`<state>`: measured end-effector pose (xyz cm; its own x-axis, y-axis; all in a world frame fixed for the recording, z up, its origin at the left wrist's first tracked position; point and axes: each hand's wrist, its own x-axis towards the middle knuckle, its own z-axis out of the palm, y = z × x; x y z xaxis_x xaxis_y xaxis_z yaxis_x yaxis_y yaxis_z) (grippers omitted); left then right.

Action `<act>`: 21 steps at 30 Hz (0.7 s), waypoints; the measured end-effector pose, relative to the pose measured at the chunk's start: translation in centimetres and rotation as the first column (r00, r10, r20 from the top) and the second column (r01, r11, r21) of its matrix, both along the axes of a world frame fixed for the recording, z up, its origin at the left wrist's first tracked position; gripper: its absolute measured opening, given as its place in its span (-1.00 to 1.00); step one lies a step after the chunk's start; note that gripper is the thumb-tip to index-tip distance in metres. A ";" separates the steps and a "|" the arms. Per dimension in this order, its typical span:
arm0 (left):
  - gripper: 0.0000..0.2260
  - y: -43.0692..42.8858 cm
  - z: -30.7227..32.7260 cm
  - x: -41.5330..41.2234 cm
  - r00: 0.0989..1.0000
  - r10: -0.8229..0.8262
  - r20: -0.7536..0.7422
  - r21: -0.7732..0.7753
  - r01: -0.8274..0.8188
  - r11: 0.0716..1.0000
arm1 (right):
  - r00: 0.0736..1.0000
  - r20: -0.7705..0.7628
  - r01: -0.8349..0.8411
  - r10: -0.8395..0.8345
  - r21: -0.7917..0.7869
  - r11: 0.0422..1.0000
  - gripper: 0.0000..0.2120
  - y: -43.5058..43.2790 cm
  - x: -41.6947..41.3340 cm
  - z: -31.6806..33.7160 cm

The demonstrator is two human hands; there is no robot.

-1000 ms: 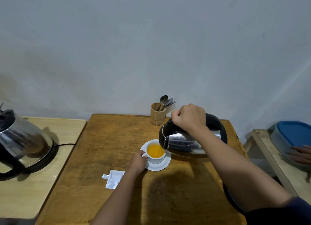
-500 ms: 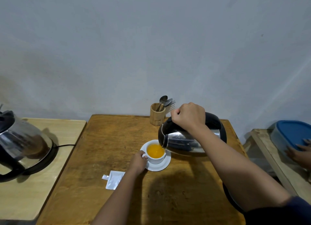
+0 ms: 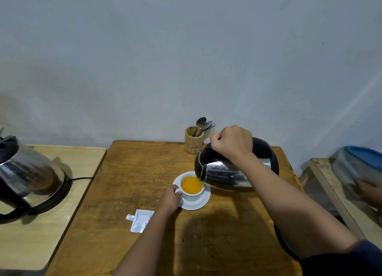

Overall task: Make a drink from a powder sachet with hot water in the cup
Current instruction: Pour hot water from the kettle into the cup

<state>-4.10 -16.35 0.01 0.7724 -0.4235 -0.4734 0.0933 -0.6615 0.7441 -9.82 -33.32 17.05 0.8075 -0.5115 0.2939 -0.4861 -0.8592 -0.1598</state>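
A white cup [image 3: 192, 195] filled with orange liquid stands on a white saucer [image 3: 201, 203] in the middle of the wooden table [image 3: 128, 172]. My left hand [image 3: 170, 198] grips the cup's handle. My right hand [image 3: 232, 142] is closed around the black handle of a steel kettle [image 3: 226, 172], which is tilted with its spout over the cup's rim. A torn white sachet [image 3: 140, 220] lies flat on the table, left of my left forearm.
A wooden holder [image 3: 193, 140] with spoons and a fork stands at the table's back edge. A second steel kettle [image 3: 26, 174] sits on its base on a lighter side table at left. At right, another person's hand [image 3: 370, 192] rests beside a blue-lidded container [image 3: 359, 164].
The kettle stays tilted over the cup and the orange liquid stands slightly higher. The other person's hand at right has shifted along the container.
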 end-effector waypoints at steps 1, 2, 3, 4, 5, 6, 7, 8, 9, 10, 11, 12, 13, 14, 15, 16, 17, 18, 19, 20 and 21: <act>-0.67 0.0 0.0 0.0 1.000 -0.002 0.002 0.002 0.002 1.000 | 1.000 -0.002 -0.003 0.003 -0.001 1.000 -0.58 0.1 0.0 0.0; -0.68 0.0 0.1 0.0 1.000 -0.005 0.004 0.004 0.005 1.000 | 1.000 -0.005 -0.005 0.005 -0.004 1.000 -0.58 0.1 0.0 0.0; -0.69 0.0 0.1 0.0 1.000 -0.010 0.008 0.004 0.010 1.000 | 1.000 -0.008 -0.006 0.005 -0.007 1.000 -0.58 0.2 0.1 0.0; -0.70 0.1 0.0 0.1 1.000 -0.015 0.012 0.002 0.015 1.000 | 1.000 -0.011 -0.006 0.006 -0.010 1.000 -0.59 0.2 0.1 0.0; -0.71 0.1 0.0 0.1 1.000 -0.019 0.015 0.000 0.019 1.000 | 1.000 -0.012 -0.008 0.007 -0.013 1.000 -0.58 0.3 0.1 0.0; -0.71 0.1 0.0 0.1 1.000 -0.019 0.015 0.000 0.019 1.000 | 1.000 -0.013 -0.010 0.010 -0.015 1.000 -0.58 0.4 0.1 0.0; -0.70 0.1 0.0 0.1 1.000 -0.019 0.013 0.002 0.019 1.000 | 1.000 -0.012 -0.013 0.013 -0.017 1.000 -0.58 0.4 0.1 0.0; -0.69 0.1 0.1 0.2 1.000 -0.020 0.010 0.004 0.020 1.000 | 1.000 -0.012 -0.015 0.015 -0.018 1.000 -0.58 0.4 0.1 0.0; -0.69 0.1 0.1 0.2 1.000 -0.022 0.005 0.006 0.022 1.000 | 1.000 -0.010 -0.017 0.017 -0.018 1.000 -0.58 0.4 0.1 0.0; -0.68 0.0 0.1 0.1 1.000 -0.024 0.001 0.008 0.024 1.000 | 1.000 -0.008 -0.018 0.018 -0.016 1.000 -0.58 0.4 0.0 0.1; -0.68 0.0 0.2 0.1 1.000 -0.023 -0.004 0.009 0.023 1.000 | 1.000 -0.004 -0.018 0.018 -0.014 1.000 -0.58 0.4 0.0 0.1; -0.67 0.0 0.2 0.1 1.000 -0.023 -0.006 0.009 0.023 1.000 | 1.000 0.001 -0.018 0.018 -0.012 1.000 -0.58 0.5 0.0 0.1; -0.67 0.0 0.2 0.1 1.000 -0.022 -0.008 0.011 0.022 1.000 | 1.000 0.004 -0.016 0.016 -0.008 1.000 -0.58 0.5 0.0 0.1; -0.66 0.0 0.2 0.1 1.000 -0.021 -0.010 0.012 0.021 1.000 | 1.000 0.007 -0.011 0.011 -0.005 1.000 -0.58 0.5 -0.1 0.1; -0.66 0.0 0.2 0.1 1.000 -0.020 -0.013 0.012 0.020 1.000 | 1.000 0.012 -0.003 0.003 -0.001 1.000 -0.58 0.4 -0.1 0.1; -0.66 0.0 0.2 0.1 1.000 -0.020 -0.012 0.012 0.020 1.000 | 1.000 0.022 0.007 -0.007 0.006 1.000 -0.58 0.3 -0.2 0.0; -0.66 0.0 0.3 0.1 1.000 -0.021 -0.011 0.012 0.021 1.000 | 0.999 0.037 0.018 -0.019 0.016 1.000 -0.58 0.3 -0.3 0.0; -0.66 0.0 0.3 0.0 1.000 -0.022 -0.009 0.012 0.022 1.000 | 0.998 0.055 0.030 -0.032 0.028 0.999 -0.58 0.2 -0.5 0.0; -0.66 0.0 0.3 0.0 1.000 -0.025 -0.008 0.011 0.025 1.000 | 0.996 0.072 0.044 -0.047 0.043 0.998 -0.57 0.1 -0.7 -0.1; -0.66 0.0 0.4 0.0 1.000 -0.029 -0.007 0.009 0.029 1.000 | 0.994 0.088 0.062 -0.068 0.061 0.996 -0.57 -0.1 -0.9 -0.1; -0.65 0.1 0.4 -0.1 0.999 -0.032 -0.008 0.010 0.032 0.999 | 0.989 0.108 0.089 -0.098 0.085 0.992 -0.57 -0.2 -1.2 -0.3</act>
<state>-4.18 -16.26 0.40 0.7545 -0.4434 -0.4838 0.0776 -0.6717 0.7368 -11.03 -33.55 16.79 0.7196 -0.6084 0.3347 -0.5388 -0.7933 -0.2835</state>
